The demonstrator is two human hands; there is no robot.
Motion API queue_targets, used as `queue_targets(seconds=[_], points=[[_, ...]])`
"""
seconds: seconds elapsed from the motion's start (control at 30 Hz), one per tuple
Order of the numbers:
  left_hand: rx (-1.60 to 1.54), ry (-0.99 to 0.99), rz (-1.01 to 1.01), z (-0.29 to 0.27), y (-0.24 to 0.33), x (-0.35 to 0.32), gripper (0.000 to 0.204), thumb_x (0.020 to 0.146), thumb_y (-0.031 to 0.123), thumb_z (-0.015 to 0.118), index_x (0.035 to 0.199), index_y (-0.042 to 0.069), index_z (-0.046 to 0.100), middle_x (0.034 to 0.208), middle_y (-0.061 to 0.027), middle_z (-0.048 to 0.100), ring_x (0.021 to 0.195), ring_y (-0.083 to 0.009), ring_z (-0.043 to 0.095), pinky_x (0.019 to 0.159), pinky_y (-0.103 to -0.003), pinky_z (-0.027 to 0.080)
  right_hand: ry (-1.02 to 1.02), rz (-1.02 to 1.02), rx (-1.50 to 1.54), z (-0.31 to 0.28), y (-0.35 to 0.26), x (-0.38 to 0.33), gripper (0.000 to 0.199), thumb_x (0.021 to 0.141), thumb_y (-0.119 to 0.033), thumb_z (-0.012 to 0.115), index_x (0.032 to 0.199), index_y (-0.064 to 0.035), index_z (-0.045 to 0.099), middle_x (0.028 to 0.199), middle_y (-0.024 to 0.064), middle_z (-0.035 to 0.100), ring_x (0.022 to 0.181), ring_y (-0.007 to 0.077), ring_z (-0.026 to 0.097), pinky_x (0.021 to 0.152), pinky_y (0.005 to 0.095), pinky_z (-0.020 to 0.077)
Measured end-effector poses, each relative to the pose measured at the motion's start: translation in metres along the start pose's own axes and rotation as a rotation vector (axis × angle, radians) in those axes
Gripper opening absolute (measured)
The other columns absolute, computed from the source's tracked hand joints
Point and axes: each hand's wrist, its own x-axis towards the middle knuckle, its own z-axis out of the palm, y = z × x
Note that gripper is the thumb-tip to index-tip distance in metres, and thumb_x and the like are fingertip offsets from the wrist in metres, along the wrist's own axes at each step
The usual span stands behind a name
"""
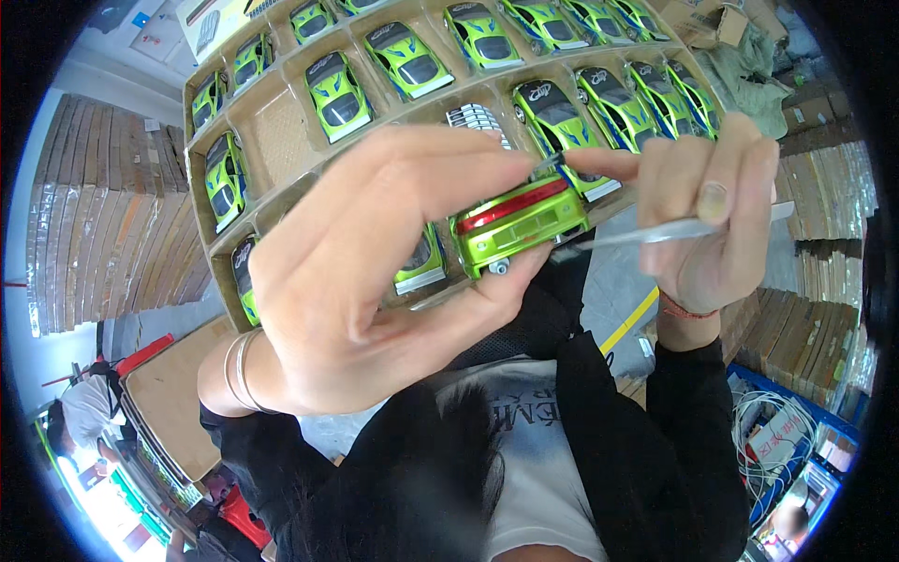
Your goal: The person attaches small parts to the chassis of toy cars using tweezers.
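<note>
The left hand (375, 281) grips a lime-green toy car body with a red rear light strip (518, 222), held rear-first in front of the near edge of a compartmented cardboard tray (281, 126). The right hand (698, 201) pinches slim metal tweezers (655, 231), with the index fingertip meeting the car's upper rear edge. The step in hand appears to be fitting or adjusting a small part at the tail. The next move calls for steady support and a fine tip placement. Other green and blue toy cars (337, 94) fill the tray's compartments.
</note>
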Motion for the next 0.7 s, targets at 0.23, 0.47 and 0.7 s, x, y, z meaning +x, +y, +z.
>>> queue_targets(seconds=[0.23, 0.47, 0.7], points=[[0.109, 0.009, 0.037, -0.0005, 0.0071, 0.0004, 0.047, 0.071, -0.003, 0.083, 0.113, -0.005, 0.063, 0.112, -0.0220, 0.068, 0.109, -0.0290, 0.067, 0.095, -0.038, 0.052, -0.061, 0.097, -0.064, 0.0006, -0.0063, 0.0060, 0.038, 0.109, -0.030, 0.022, 0.084, -0.0111, 0.043, 0.059, 0.0074, 0.050, 0.049, 0.0137, 0.051, 0.090, 0.0481, 0.0574], [0.123, 0.044, 0.025, 0.0000, 0.0082, -0.0001, 0.045, 0.071, -0.001, 0.084, 0.112, -0.004, 0.064, 0.113, -0.0214, 0.069, 0.106, -0.0274, 0.068, 0.092, -0.037, 0.053, -0.026, 0.103, -0.093, 0.0044, -0.0068, 0.0081, 0.038, 0.109, -0.028, 0.023, 0.082, -0.0102, 0.043, 0.058, 0.0090, 0.052, 0.049, 0.0136, 0.050, 0.088, 0.0446, 0.0588], [0.123, 0.042, 0.031, -0.0001, 0.0075, -0.0005, 0.045, 0.071, -0.001, 0.084, 0.112, -0.004, 0.064, 0.113, -0.0206, 0.069, 0.104, -0.0265, 0.068, 0.092, -0.036, 0.053, -0.008, 0.105, -0.135, 0.0052, -0.0069, 0.0081, 0.037, 0.109, -0.027, 0.025, 0.082, -0.0099, 0.044, 0.056, 0.0105, 0.053, 0.046, 0.0133, 0.048, 0.085, 0.0412, 0.0596]])
